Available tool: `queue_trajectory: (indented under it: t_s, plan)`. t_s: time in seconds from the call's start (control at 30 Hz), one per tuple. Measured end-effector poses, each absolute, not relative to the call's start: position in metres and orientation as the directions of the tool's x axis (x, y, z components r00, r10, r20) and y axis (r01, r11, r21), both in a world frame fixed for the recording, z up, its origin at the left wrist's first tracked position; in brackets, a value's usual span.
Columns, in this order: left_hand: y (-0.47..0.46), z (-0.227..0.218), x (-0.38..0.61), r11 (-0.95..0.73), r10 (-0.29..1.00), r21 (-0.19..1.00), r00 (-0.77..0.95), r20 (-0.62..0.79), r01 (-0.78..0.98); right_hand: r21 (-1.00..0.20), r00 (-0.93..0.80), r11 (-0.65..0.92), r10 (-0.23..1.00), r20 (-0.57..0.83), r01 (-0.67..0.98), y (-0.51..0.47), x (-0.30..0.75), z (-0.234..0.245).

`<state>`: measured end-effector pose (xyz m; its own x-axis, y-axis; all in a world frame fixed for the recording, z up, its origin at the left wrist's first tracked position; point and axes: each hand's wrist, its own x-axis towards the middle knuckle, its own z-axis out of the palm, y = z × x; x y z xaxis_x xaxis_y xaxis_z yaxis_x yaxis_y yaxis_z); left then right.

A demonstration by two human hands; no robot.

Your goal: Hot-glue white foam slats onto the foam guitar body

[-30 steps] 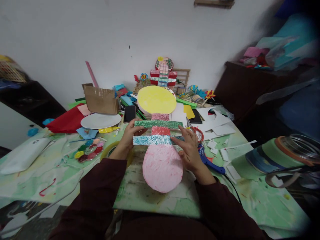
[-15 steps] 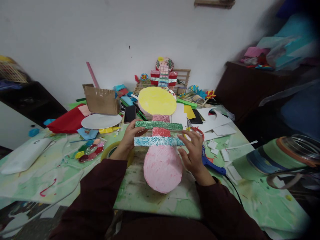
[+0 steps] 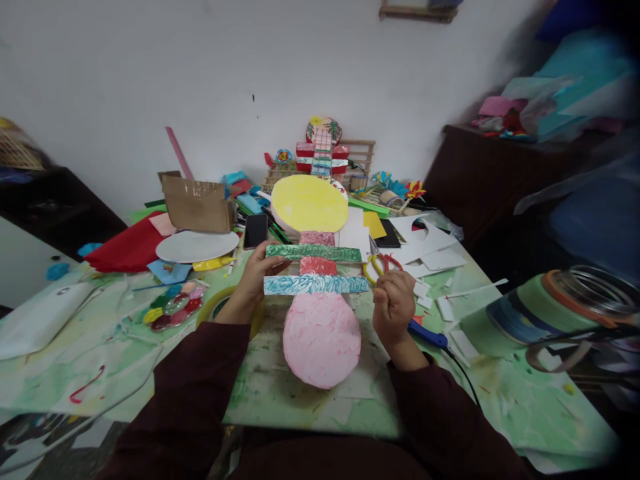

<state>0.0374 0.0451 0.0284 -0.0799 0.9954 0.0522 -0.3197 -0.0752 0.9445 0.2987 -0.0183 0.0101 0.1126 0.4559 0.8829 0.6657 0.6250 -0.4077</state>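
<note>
A painted craft model stretches away from me, with a pink disc point(image 3: 323, 340) at the near end and a yellow disc point(image 3: 310, 203) at the far end. A red middle piece point(image 3: 319, 266) joins them, crossed by a green painted strip point(image 3: 313, 253) and a blue-and-white painted strip point(image 3: 316, 285). My left hand point(image 3: 251, 283) grips the model at the strips' left ends, thumb and fingers closed on it. Curled into a fist, my right hand point(image 3: 394, 307) sits just right of the blue strip's end, apart from it; nothing shows in it.
Yellow and red scissors point(image 3: 375, 268), white offcuts and a blue-handled corded tool point(image 3: 427, 333) lie to the right, near a green bottle point(image 3: 530, 313). A tape roll point(image 3: 205, 308), paint palette point(image 3: 175, 308), white plate point(image 3: 197, 247) and cardboard box point(image 3: 197, 202) are on the left.
My right hand has left the strips' right ends, moved slightly right and curled from spread fingers into a fist. My left hand keeps its hold. The whole view has shifted slightly.
</note>
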Motion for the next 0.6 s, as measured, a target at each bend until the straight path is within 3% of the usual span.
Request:
queue_trajectory:
  t_s: [0.13, 0.33, 0.6]
  plan:
    - [0.045, 0.030, 0.038, -0.074, 0.995, 0.942, -0.084, 0.049, -0.328, -0.464, 0.154, 0.569, 0.507, 0.848, 0.679, -0.018, 0.297, 0.013]
    - [0.045, 0.031, 0.035, -0.068, 0.997, 0.936, -0.049, 0.055, -0.344, -0.631, 0.351, 0.570, 0.531, 0.771, 0.526, -0.021, 0.294, 0.017]
    - [0.039, 0.037, 0.035, -0.129, 0.990, 0.913, -0.004, 0.139, -0.387, -0.541, 0.325, 0.660, 0.432, 0.841, 0.522, -0.029, 0.297, 0.020]
